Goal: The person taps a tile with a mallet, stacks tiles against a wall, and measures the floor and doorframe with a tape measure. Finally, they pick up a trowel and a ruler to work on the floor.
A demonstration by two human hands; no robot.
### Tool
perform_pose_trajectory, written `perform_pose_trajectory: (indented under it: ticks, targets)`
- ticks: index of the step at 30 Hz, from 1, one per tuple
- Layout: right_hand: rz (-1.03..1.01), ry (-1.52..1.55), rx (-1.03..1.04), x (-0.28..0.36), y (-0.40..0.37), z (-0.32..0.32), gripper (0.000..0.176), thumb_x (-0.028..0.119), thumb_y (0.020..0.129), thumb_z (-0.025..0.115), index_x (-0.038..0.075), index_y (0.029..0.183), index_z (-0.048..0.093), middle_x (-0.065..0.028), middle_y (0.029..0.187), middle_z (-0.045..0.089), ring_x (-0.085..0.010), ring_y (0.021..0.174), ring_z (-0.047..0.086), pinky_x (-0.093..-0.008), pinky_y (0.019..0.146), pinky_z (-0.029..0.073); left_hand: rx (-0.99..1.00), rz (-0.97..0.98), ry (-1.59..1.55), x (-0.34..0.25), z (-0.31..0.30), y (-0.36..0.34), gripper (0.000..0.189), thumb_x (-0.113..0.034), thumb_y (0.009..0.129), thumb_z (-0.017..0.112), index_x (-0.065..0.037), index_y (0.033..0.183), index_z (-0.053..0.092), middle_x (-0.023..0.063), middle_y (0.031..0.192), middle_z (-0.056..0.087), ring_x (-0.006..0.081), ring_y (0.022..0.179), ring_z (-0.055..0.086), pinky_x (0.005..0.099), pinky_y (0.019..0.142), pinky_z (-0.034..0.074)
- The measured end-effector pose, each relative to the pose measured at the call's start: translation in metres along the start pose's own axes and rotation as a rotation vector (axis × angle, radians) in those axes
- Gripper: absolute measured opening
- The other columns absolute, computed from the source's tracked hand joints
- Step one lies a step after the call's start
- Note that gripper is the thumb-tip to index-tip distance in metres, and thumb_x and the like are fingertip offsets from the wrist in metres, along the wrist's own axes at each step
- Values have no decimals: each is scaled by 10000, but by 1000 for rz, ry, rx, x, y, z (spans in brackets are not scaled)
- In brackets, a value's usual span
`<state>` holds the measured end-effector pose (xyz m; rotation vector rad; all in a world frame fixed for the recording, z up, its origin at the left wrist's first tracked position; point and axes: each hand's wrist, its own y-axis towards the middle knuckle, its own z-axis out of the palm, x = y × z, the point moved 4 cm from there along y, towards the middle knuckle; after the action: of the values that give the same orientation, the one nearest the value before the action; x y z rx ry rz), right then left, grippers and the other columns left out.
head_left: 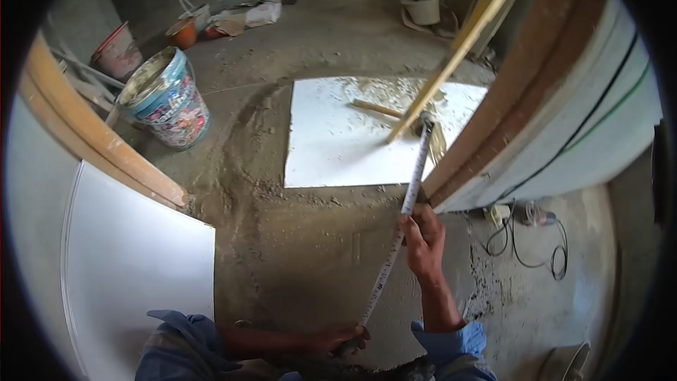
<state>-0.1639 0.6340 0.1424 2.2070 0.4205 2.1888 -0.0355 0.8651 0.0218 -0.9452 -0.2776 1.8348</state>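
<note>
A white tape measure blade (386,268) runs slantwise up from near my body, over the floor, to the far white board. My right hand (424,240) is closed, pinching the blade partway along, beside the foot of the brown door frame (486,134). Low in the view, my left hand (338,340) is closed around the near end, where a dark part, seemingly the case, shows under the fingers. The blade's far end reaches the white board (331,155), close to a wooden stick (458,56) and a wooden-handled tool (375,108) lying there.
A paint bucket (173,106) holding grey material stands left, beyond the left door frame (113,141). A white panel (141,261) leans at left. Cables with a plug (539,215) lie right. More buckets (422,8) and crumpled sacks (247,17) sit at the back.
</note>
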Motion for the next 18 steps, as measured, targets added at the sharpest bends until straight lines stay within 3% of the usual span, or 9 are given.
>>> perform_pose_trajectory:
  ticks: [3,5,8,15,18]
  targets:
    - [40,13,-22,4,0,-1,109,111,904,558,23,840,554,4,707,541,-62,657,491,-249,567,412,-25,-15,51,15,-7,4,461,-480,1008,402,-77,1174,551,50,995,622,123,903,590,275,739,485]
    - [39,4,-17,-1,0,7,107,110,904,560,25,838,553,11,709,536,-56,657,483,-245,565,405,-117,24,119,23,-26,6,463,-495,1004,392,-104,1181,564,17,953,620,108,741,577,273,562,480]
    - [75,-9,-48,4,1,15,195,184,936,597,35,816,558,33,690,497,-43,665,427,-235,568,368,-182,1,272,10,-33,-7,467,-497,1001,400,-97,1176,566,21,948,622,105,709,584,282,515,477]
    - [38,-39,-82,6,13,19,307,287,957,596,35,787,556,-1,677,565,-57,647,475,-247,568,382,-164,10,251,21,-53,-6,478,-505,997,406,-83,1153,569,18,871,650,97,642,594,253,485,458]
    - [-6,-28,-85,17,14,24,326,300,962,586,32,778,554,-23,680,596,-67,649,499,-250,581,395,-188,33,331,-9,-18,-32,377,-437,998,445,-90,1037,589,66,849,612,157,609,561,295,543,489]
